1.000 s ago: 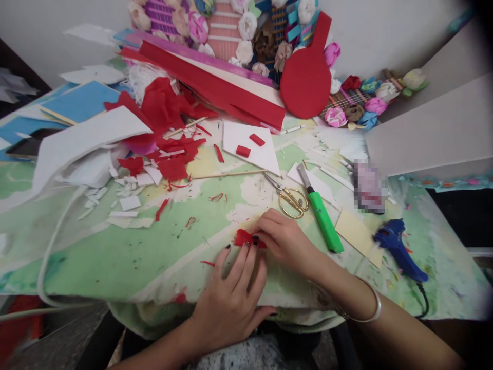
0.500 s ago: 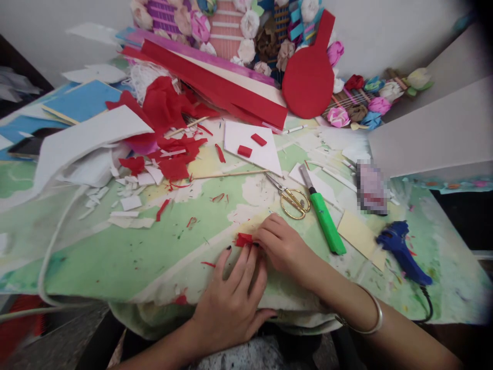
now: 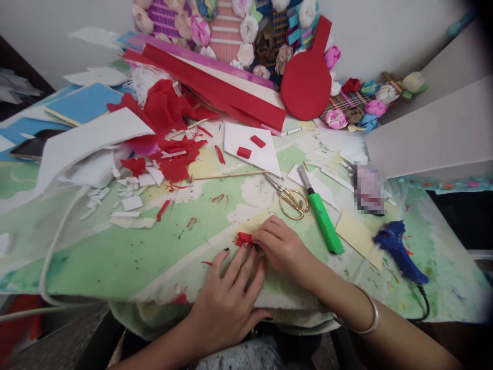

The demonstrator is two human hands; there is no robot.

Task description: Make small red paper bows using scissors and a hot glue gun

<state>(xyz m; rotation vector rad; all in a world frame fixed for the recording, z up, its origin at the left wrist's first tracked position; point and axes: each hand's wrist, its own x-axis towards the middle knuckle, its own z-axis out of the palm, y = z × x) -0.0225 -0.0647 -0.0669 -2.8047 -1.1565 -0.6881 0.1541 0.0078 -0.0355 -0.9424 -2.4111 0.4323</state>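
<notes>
A small piece of red crepe paper [image 3: 244,238] lies on the table near its front edge. My right hand [image 3: 283,246] pinches its right end, with the fingertips partly hiding it. Spread out flat, my left hand [image 3: 233,295] touches the paper's lower edge with its middle fingertips. Beyond the hands are gold-handled scissors [image 3: 292,203] and a green utility knife [image 3: 325,223] with its blade out. Two small red wrapped blocks [image 3: 244,152] rest on a white foam board piece [image 3: 252,136] farther back.
A blue glue gun [image 3: 400,252] lies at the right beside a yellow card [image 3: 356,239]. Red paper scraps [image 3: 177,159] and white foam bits [image 3: 133,203] cover the left. A red paddle shape [image 3: 306,85] leans at the back among paper flowers. A white cable [image 3: 54,246] crosses the left edge.
Both hands stay at the red paper, with only slight finger shifts. The whole view has moved a little; the objects on the table lie as before.
</notes>
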